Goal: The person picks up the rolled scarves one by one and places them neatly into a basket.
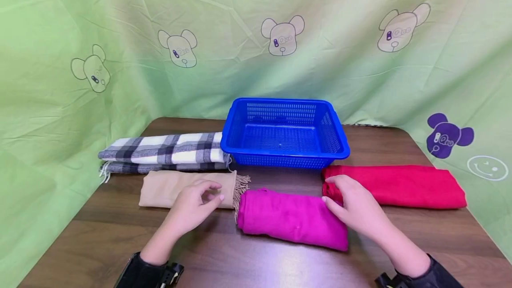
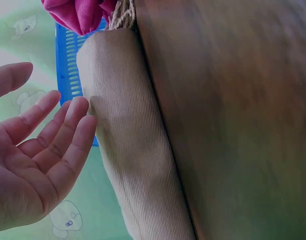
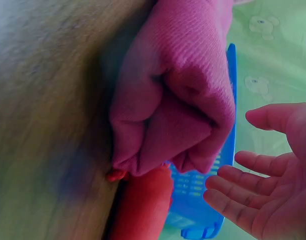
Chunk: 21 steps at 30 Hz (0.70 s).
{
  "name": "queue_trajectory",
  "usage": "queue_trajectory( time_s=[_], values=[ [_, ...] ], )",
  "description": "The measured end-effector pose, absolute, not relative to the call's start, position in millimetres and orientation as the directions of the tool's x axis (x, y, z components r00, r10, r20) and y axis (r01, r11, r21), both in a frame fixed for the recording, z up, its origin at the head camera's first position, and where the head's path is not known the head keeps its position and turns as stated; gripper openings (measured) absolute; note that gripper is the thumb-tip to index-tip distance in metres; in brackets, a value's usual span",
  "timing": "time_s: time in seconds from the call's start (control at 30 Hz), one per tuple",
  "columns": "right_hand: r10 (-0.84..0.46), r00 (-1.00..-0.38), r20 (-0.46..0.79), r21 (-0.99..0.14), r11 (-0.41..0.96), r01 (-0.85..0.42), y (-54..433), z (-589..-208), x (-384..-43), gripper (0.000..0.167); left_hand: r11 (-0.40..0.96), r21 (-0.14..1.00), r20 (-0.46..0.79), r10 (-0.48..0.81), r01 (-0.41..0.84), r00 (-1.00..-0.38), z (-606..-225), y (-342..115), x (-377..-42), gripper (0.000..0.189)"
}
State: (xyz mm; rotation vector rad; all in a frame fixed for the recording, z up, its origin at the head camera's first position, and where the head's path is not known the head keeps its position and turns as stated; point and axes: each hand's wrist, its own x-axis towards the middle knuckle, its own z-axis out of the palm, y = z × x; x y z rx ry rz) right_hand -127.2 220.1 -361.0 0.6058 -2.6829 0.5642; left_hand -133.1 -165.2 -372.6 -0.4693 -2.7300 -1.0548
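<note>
A folded magenta scarf (image 1: 294, 218) lies at the front middle of the table, slightly slanted. My right hand (image 1: 356, 206) hovers by its right end with relaxed, spread fingers, overlapping the left end of a folded red scarf (image 1: 404, 186). Over a folded beige scarf (image 1: 164, 188) with fringe at its right end is my left hand (image 1: 196, 203), fingers loosely bent and holding nothing. In the left wrist view, those fingertips (image 2: 85, 122) come right up to the side of the beige scarf. The right wrist view shows the magenta scarf's folded end and an empty palm.
A blue plastic basket (image 1: 286, 152) with perforated walls stands empty at the back middle. Left of it lies a folded black-and-white checked scarf (image 1: 168, 148) with fringe. Green printed cloth (image 1: 224, 74) hangs behind the brown wooden table (image 1: 216, 261).
</note>
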Motion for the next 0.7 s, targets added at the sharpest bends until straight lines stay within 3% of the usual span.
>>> queue_trajectory(
  time_s=[0.7],
  values=[
    [-0.454,-0.825,0.336,-0.301,0.778,-0.551,173,-345,-137,0.035,0.74,0.598,0.239,0.203,0.308,-0.95,-363,-188,-132,0.025]
  ],
)
